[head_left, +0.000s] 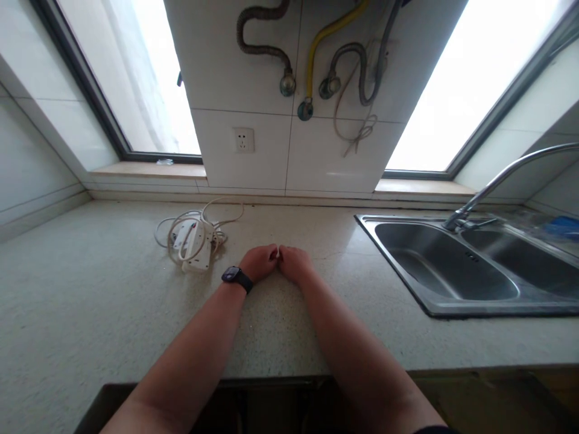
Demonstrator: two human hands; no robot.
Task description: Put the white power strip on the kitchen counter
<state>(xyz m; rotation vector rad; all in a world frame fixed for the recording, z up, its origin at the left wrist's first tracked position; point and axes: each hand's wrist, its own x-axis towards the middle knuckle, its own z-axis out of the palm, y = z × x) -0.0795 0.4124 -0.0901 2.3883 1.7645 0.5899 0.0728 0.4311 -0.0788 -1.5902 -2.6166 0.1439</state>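
Both my forearms reach out over a speckled stone countertop (90, 289). My left hand (259, 261), with a black watch (236, 278) on the wrist, rests on the counter as a closed fist. My right hand (294, 263) lies beside it, also closed, and the knuckles of the two hands touch. A small pale bit shows where the fists meet; I cannot tell what it is. A white power strip (195, 244) with its coiled white cable lies on the counter just left of my left hand.
A steel double sink (456, 265) with a curved tap (502, 181) is set into the counter at the right. Tiled wall behind carries a socket (243, 140), hoses and pipes (316, 54). Windows flank the wall; the counter's front edge lies below my elbows.
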